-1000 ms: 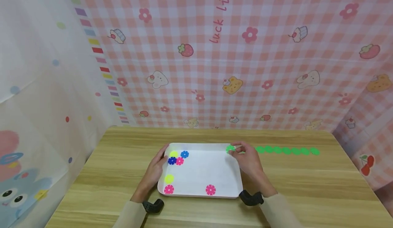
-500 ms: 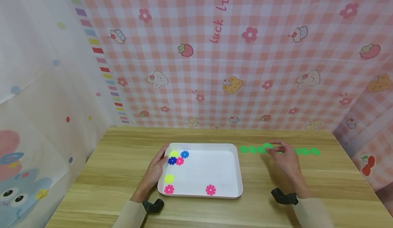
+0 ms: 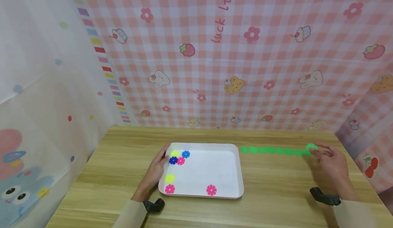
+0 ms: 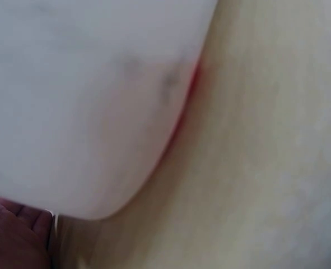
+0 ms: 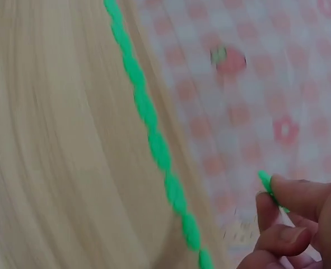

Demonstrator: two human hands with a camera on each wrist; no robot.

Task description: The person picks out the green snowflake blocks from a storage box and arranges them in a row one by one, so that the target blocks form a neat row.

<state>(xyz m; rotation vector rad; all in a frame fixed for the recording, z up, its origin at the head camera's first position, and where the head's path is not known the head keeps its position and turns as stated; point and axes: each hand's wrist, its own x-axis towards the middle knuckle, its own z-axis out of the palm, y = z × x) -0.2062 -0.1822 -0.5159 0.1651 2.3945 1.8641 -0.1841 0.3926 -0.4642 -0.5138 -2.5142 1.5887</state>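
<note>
My left hand (image 3: 157, 168) holds the left side of a white tray (image 3: 202, 173), its thumb over the rim. Inside the tray lie several notched plastic snowflake discs: yellow (image 3: 170, 178), dark blue (image 3: 173, 160), light blue (image 3: 185, 154) and pink (image 3: 211, 190). At the far right, my right hand (image 3: 333, 163) pinches a green snowflake disc (image 5: 267, 182) between thumb and fingers. That disc is raised near the right end of a row of green snowflake discs (image 3: 271, 150) on the table. The left wrist view is blurred, with the tray wall (image 4: 87, 112) filling much of it.
The wooden table (image 3: 276, 187) meets a pink checked cloth (image 3: 196, 85) at its back edge. A pale patterned curtain (image 3: 37, 85) hangs on the left. The row of green discs runs rightward from beside the tray.
My right hand has moved right, from the tray's far right corner along the green row to its right end, with a green disc pinched. The left hand stays on the tray.
</note>
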